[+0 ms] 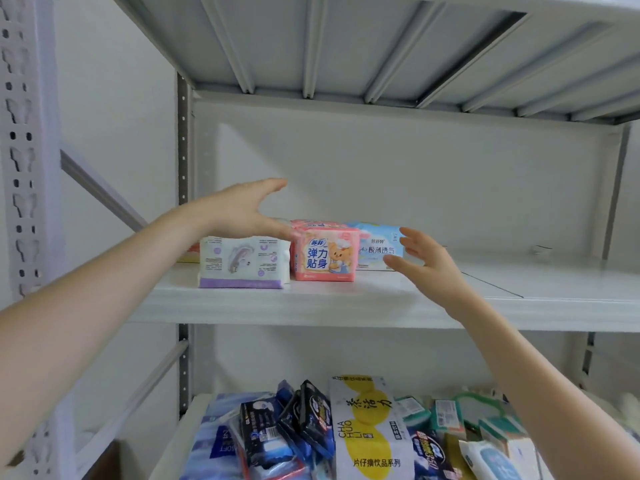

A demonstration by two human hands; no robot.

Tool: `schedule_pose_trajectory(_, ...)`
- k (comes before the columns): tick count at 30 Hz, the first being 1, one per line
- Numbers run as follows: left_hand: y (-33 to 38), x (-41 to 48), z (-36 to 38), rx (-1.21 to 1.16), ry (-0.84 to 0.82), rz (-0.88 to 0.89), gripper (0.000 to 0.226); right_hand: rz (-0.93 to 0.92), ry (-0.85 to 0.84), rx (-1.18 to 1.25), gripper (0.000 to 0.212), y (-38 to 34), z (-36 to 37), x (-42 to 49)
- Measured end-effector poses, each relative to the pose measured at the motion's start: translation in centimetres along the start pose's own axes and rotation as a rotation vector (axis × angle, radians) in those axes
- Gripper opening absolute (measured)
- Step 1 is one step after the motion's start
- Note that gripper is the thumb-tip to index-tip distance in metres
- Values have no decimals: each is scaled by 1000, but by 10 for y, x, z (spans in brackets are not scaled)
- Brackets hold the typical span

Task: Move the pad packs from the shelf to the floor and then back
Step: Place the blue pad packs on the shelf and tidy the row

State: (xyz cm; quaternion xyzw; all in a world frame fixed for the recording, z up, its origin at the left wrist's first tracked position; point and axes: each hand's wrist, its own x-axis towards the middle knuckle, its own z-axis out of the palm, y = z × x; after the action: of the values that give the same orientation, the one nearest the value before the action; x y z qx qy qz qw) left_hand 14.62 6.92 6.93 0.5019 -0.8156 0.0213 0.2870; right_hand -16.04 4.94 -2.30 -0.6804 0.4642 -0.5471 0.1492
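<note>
Three pad packs stand in a row on the white shelf [346, 303]: a white and purple pack [242, 263] at the left, a pink pack [325, 254] with a bear picture in the middle, and a light blue pack [377, 247] behind it to the right. My left hand [242, 209] hovers with spread fingers above the white pack, fingertips near the pink pack's top left corner. My right hand [426, 261] is spread in front of the blue pack's right end. Neither hand holds anything.
The shelf's right half is bare up to the rear post [614, 192]. The shelf below [180, 441] is crowded with several dark, blue, yellow and green packages. An upper shelf [381, 46] hangs overhead. A perforated upright [24, 150] stands at the left.
</note>
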Motion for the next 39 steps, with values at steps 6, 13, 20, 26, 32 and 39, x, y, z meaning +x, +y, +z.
schedule_pose_trajectory(6, 10, 50, 21, 112, -158, -97, 107, 84, -135, 18, 72, 30, -7, 29)
schedule_pose_trajectory(13, 0, 89, 28, 215, -374, -213, 101, 116, -370, 53, 63, 30, 30, 57)
schedule_pose_trajectory(20, -6, 108, 34, 301, -486, -205, 88, 47, -428, 131, 55, 31, 52, 71)
schedule_pose_trajectory(26, -12, 113, 32, 275, -497, -176, 69, 35, -407, 119, 37, 33, 60, 76)
schedule_pose_trajectory(32, -15, 118, 34, 285, -465, -169, 69, 35, -405, 124, 40, 29, 63, 74)
schedule_pose_trajectory(39, -10, 127, 38, 263, -413, -141, 85, 49, -410, 144, 38, 29, 45, 66)
